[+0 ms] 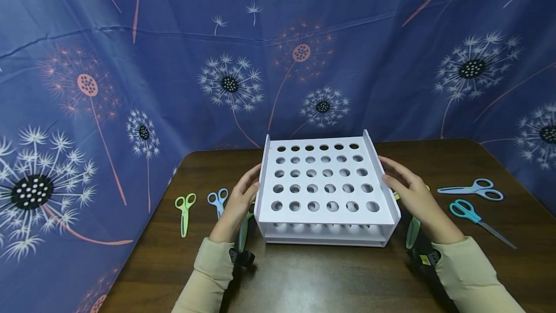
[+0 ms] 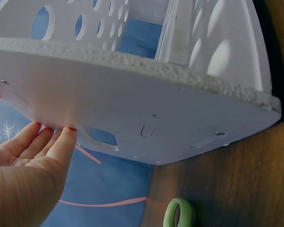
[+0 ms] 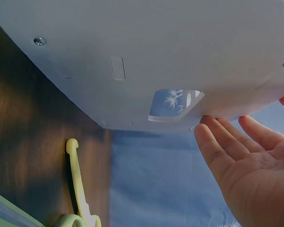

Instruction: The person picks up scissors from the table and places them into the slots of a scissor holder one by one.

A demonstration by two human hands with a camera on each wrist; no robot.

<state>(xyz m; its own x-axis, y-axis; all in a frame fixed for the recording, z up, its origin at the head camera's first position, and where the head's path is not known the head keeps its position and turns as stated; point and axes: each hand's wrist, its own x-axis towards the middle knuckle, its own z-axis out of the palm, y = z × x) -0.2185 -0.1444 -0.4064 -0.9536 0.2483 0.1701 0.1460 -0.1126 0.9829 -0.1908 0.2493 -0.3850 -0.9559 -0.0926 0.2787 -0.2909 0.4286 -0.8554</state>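
A white rack [image 1: 320,180] with rows of round holes stands on the brown table, its top sloping toward me. My left hand [image 1: 234,209] touches its left side panel, and my right hand [image 1: 417,199] touches the right one. Both wrist views show fairly straight fingers with their tips against the flat outer panels, beside a rectangular cutout. Each thumb shows only at the frame's edge. Near my left hand lies a pair of green scissors [image 1: 243,236], partly hidden by it. Another green pair [image 1: 412,233] is partly covered by my right hand.
On the left lie green scissors [image 1: 185,219] and blue scissors [image 1: 218,203]. To the right are blue-grey scissors [image 1: 465,190] and teal-handled scissors [image 1: 475,216]. A yellow scissor handle [image 3: 77,182] shows beside the rack. Blue dandelion-patterned cloth [image 1: 269,52] hangs behind the table.
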